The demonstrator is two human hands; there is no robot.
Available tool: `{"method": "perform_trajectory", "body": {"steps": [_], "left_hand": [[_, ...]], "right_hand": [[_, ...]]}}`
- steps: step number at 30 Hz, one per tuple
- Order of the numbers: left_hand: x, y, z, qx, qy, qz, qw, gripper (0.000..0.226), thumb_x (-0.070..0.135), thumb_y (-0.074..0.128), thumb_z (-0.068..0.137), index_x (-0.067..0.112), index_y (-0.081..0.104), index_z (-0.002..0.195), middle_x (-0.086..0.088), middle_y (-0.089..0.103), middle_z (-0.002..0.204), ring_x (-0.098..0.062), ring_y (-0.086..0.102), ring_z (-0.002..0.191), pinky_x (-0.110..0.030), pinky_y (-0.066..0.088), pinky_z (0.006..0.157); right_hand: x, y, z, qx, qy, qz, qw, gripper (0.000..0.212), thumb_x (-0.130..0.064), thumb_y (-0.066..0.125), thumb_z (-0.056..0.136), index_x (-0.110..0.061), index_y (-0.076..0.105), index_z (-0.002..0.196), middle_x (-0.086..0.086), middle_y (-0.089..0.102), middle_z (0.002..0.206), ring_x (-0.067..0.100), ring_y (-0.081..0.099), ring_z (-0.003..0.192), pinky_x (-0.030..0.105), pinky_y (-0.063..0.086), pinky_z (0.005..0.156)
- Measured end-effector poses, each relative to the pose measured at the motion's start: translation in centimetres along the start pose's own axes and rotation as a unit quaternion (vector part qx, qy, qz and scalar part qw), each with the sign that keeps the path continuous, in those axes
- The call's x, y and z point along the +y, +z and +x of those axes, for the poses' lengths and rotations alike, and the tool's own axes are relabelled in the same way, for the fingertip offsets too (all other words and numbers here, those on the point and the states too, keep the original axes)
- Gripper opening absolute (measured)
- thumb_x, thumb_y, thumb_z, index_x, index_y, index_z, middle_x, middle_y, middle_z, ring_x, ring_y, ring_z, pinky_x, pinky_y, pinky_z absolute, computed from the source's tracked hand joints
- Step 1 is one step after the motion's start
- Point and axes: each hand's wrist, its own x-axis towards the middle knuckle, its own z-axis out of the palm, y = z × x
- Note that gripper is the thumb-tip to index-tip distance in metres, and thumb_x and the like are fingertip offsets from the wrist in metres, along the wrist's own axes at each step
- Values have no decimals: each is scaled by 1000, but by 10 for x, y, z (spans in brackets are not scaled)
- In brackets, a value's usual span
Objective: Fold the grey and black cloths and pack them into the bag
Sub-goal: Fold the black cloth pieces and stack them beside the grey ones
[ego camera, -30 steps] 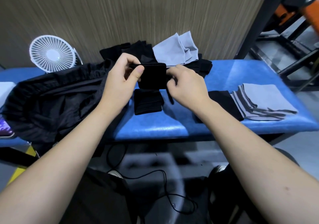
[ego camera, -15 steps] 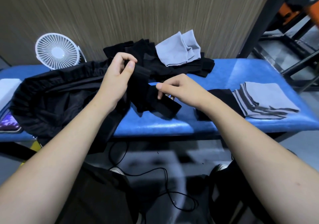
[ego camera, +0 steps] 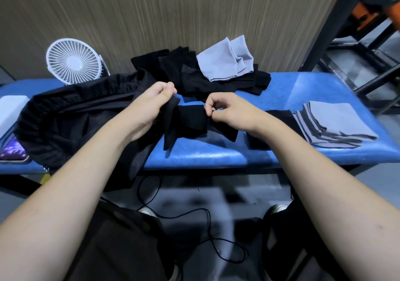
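I see the left hand (ego camera: 151, 102) and the right hand (ego camera: 227, 110) each pinching one end of a black cloth (ego camera: 190, 121) above the blue bench (ego camera: 303, 88).

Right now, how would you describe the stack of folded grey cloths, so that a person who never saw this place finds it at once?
Look at the long blue padded bench in front of the wood-grain wall and go to its right end. There lies the stack of folded grey cloths, flat and square with dark edges showing between the layers. The loose grey cloth by the wall is crumpled and lies on a black heap.
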Motion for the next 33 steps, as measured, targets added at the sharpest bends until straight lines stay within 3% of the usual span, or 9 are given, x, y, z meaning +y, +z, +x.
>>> {"method": "perform_trajectory", "body": {"steps": [3, 7, 10, 13, 16, 20, 25, 29, 33], "left_hand": [[-3, 0, -2, -9, -57, -7, 998, 34, 50, 42, 103, 25, 62, 90, 6, 54, 79, -9, 49, 71, -26, 39, 68], [-3, -11, -6, -45, -133, -52, 989, 69, 86, 48, 72, 23, 69, 91, 5, 59, 79, -12, 56, 71, -30, 44, 67], [-7, -15, -5, -74, -142, -127, 979, 78, 87, 49, 67, 17, 66, 96, 0, 58, 81, -16, 57, 73, -30, 47, 68], [-13, -14, -3, -80, -145, -141, 976, 64, 77, 45, 82, 17, 64, 93, 1, 57, 79, -12, 56, 74, -24, 48, 72], [-17, -8, -6, -87, -132, -101, 982, 35, 45, 42, 103, 18, 64, 98, 7, 68, 82, -5, 64, 77, -19, 53, 68], [-21, -9, -6, -109, -115, -75, 985, 12, 11, 48, 103, 12, 55, 113, -4, 64, 97, -12, 62, 84, -23, 53, 70], [-25, -10, -3, -102, -135, -21, 985, 14, 3, 55, 99, 14, 52, 107, -11, 62, 95, -16, 64, 77, -27, 54, 67], [-25, -10, -4, -126, -140, -18, 982, 31, 4, 68, 91, 19, 54, 114, -5, 62, 93, -13, 68, 80, -26, 57, 67], [-28, -5, -5, -136, -101, 58, 984, 49, -7, 74, 81, 24, 55, 115, -2, 55, 99, -5, 62, 74, -20, 53, 67]], "right_hand": [[4, 0, 0, -19, 21, -25, 999, 12, -1, 52, 83, -7, 62, 87, -3, 53, 71, 8, 40, 60, 16, 34, 58], [6, 1, 1, -37, 35, -45, 998, 13, -1, 52, 83, -6, 63, 89, -3, 56, 73, 4, 43, 57, 12, 36, 56], [7, 3, 3, -42, 39, -56, 997, 14, -1, 52, 84, -4, 64, 91, -5, 55, 70, 0, 42, 52, 9, 36, 54], [7, 4, 4, -45, 42, -57, 997, 15, -2, 52, 84, -6, 65, 90, -10, 56, 67, -3, 43, 50, 8, 36, 54], [7, 5, 6, -47, 37, -53, 997, 16, -1, 52, 84, -7, 65, 89, -11, 55, 66, -3, 43, 51, 8, 36, 54], [11, 5, 8, -57, 33, -51, 997, 17, 0, 54, 83, -12, 65, 89, -6, 56, 72, 4, 44, 57, 19, 38, 62], [20, 2, 9, -58, 33, -21, 998, 19, -1, 65, 80, -17, 62, 89, -1, 59, 76, 13, 46, 65, 29, 41, 67], [19, 4, 9, -58, 29, 4, 998, 21, 2, 70, 80, -14, 62, 92, -2, 63, 77, 8, 50, 63, 24, 42, 66], [17, 5, 8, -63, 34, 2, 997, 19, 2, 69, 81, -10, 62, 94, 1, 64, 81, 8, 51, 66, 22, 42, 69]]}}
